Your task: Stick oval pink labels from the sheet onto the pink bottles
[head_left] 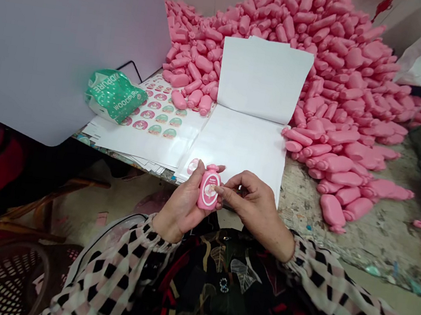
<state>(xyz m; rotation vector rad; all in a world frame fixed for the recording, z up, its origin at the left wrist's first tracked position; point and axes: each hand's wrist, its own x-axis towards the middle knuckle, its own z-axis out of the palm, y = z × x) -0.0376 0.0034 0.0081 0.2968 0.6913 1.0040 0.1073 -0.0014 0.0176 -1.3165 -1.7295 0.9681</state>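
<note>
A small pink toy bottle [203,199] stands upright in my left hand [183,209], its neck at the top. My left fingers are wrapped round its back and side, partly hidden behind it. On its front is an oval sticker [210,191] with a white rim and the word BABY. My right hand [256,207] comes from the right, fingers curled, with its thumb tip pressed on the sticker and the index finger bent close to the bottle's edge. Just behind the bottle lies a white backing sheet [243,141], with one round pink sticker [192,165] at its lower left corner.
A big heap of pink bottles [344,67] covers the back and right of the worn table [298,208]. White sheets [263,78] stand propped against it. To the left are sticker sheets [156,117] under a green WOODPURE bag [114,94]. A brown basket [3,279] sits low left.
</note>
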